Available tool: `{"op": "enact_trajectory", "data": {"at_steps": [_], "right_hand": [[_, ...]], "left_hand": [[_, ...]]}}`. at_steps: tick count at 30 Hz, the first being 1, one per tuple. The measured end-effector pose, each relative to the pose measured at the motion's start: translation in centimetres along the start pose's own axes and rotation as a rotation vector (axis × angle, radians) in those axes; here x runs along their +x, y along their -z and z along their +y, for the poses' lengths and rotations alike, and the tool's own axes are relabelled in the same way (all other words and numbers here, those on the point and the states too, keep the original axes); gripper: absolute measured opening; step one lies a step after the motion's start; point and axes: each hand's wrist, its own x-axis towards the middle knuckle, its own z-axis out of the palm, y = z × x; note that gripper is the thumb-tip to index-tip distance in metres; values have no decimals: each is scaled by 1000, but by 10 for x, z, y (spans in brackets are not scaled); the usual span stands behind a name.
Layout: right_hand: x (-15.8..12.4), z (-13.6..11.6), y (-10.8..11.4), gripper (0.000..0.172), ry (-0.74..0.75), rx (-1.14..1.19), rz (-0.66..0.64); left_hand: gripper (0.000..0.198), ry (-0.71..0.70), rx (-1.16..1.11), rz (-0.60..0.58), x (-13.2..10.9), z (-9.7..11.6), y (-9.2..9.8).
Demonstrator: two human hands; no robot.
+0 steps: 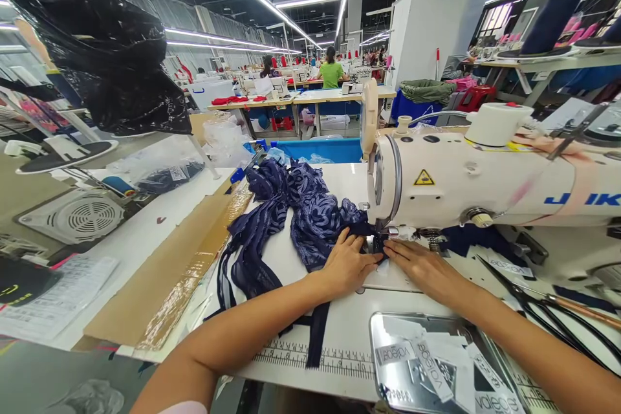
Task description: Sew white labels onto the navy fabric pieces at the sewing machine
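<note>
A bundle of navy lace bras (313,220) with trailing straps lies on the white sewing machine bed, and part of it runs under the needle area of the sewing machine (436,171). My left hand (347,262) rests on the navy fabric just left of the presser foot, its fingers bent over the edge and its thumb pointing right. From the other side, my right hand (417,265) pinches the fabric close to the needle with its fingers together. The stitching point itself is mostly hidden by the fingers and the machine head.
A metal tray (383,362) of printed white labels sits near the front edge. Black scissors (538,307) lie at the right. Cardboard (160,278) covers part of the left tabletop. A black plastic bag (97,52) hangs at upper left. Other people work farther back.
</note>
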Motion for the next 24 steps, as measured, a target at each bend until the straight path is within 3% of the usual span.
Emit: {"op": "enact_trajectory", "data": {"at_steps": [24], "right_hand": [[2, 5, -7, 50, -92, 45, -63]], "left_hand": [[26, 59, 58, 68, 7, 9, -3]]}}
